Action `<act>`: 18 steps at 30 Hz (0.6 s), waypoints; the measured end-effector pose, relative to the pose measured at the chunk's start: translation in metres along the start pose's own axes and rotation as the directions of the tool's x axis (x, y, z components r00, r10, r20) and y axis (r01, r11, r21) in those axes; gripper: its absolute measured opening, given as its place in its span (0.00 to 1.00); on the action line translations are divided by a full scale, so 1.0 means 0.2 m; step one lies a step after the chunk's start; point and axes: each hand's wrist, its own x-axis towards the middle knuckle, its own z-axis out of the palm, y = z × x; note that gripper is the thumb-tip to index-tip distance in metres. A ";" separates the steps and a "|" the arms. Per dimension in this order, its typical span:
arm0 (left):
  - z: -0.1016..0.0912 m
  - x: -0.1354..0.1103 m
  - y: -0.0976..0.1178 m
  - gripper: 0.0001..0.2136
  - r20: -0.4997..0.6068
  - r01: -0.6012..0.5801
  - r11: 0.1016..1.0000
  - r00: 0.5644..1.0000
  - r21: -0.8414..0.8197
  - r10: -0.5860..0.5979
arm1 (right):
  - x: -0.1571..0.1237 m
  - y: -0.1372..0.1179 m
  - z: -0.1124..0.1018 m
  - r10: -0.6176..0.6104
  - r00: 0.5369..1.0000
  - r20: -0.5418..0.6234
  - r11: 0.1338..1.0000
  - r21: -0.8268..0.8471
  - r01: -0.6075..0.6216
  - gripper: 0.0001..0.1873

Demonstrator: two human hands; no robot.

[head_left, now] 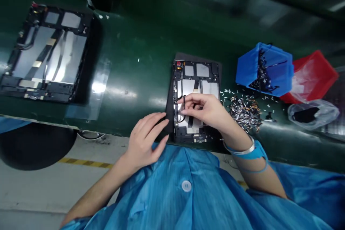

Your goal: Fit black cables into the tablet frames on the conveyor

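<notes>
The right hand [206,109] has its grip pinched, thumb against fingers, on a thin black cable [184,101] above the left part of an opened tablet [189,86], which lies on the green bench [129,64] close in front of the person. The left hand [145,138], its grip loosely spread and empty, hovers just beside the tablet's left edge. Right of the tablet, a heap of small metallic parts [244,113] lies near a blue bin [280,66].

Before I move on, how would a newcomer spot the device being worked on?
On the green table, find the right hand. Beneath it lies the opened device. Unlike the similar unit at far left, it has a heap of small parts just to its right.
</notes>
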 end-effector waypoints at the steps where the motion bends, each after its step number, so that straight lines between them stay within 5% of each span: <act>1: 0.01 0.00 -0.01 0.16 0.030 -0.036 0.999 0.999 0.034 0.035 | -0.01 0.00 0.01 0.003 1.000 -0.006 1.000 -0.006 -0.003 0.14; 5: 0.03 -0.01 -0.03 0.17 0.092 -0.086 0.992 0.993 0.089 0.078 | -0.02 0.00 0.02 0.000 0.997 -0.077 1.000 -0.011 0.000 0.15; 18: 0.04 0.13 -0.04 0.23 0.223 -0.024 0.964 0.974 0.266 -0.037 | 0.17 -0.02 -0.05 -0.097 0.976 -0.195 0.995 -0.049 0.089 0.14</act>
